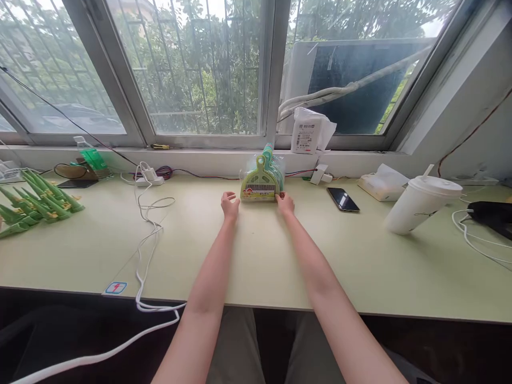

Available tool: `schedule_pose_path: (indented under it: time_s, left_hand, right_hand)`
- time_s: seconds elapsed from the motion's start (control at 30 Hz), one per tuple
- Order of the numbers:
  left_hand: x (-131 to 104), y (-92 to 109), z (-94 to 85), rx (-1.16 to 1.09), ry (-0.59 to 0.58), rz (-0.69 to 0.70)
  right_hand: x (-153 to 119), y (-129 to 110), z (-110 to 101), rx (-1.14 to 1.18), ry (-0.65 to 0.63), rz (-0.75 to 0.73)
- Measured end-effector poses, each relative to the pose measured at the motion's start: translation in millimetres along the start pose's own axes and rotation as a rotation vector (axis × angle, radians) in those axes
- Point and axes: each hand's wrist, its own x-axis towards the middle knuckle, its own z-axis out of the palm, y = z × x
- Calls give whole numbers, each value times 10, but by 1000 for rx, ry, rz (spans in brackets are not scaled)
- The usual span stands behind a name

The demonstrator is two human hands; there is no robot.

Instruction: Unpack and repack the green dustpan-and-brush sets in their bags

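A stack of small green dustpan sets is stood upright at the far edge of the pale green surface, just below the window sill. All places are given from this stack. The left hand is seen just beside its left lower corner, fingers loosely curled, apparently apart from the stack; contact cannot be told for certain. The right hand is laid against the right lower corner, fingertips touching the packaging. Nothing is clamped by either hand.

To the right of the stack a phone is lying flat, and further right a lidded white cup with a straw is seen. To the left, a white cable is trailed across the surface, and well to the left a pile of green parts is laid.

The stack could be toppled, it is judged, if it were pressed unevenly from one side only, since it is narrow and stood on edge. The phone could be struck if the stack were slid rightwards.
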Motion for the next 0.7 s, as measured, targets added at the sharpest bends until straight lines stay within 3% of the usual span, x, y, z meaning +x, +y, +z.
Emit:
schedule_pose_path:
  time_s: [0.13, 0.27, 0.3, 0.43, 0.5, 0.63, 0.7]
  left_hand:
    - [12, -7, -36, -14, -16, -96]
    - [-41, 58, -39, -64, -31, -118]
    - [-75, 92, -41, -107, -101, -117]
    - [-266, 245, -99, -244, -566, -210]
    - [-361, 301, -148, -306, -676, -294]
    - [-493, 353, -173, -357, -677, -429]
    - [-529, 366, -123, -327, -632, -471]
  right_hand:
    - [-112, 17, -71, 56, -139, -34]
    - [-376, 79, -316, 134, -203, -70]
    - [-448, 97, -392, 158, -215, -72]
    - [-657, 146, -646, 217, -266, -75]
    - [-712, 135, -716, 194, -256, -101]
    - [-818, 7, -780, 92, -73, -378]
    - [-898, -86, -797, 34, -44, -534]
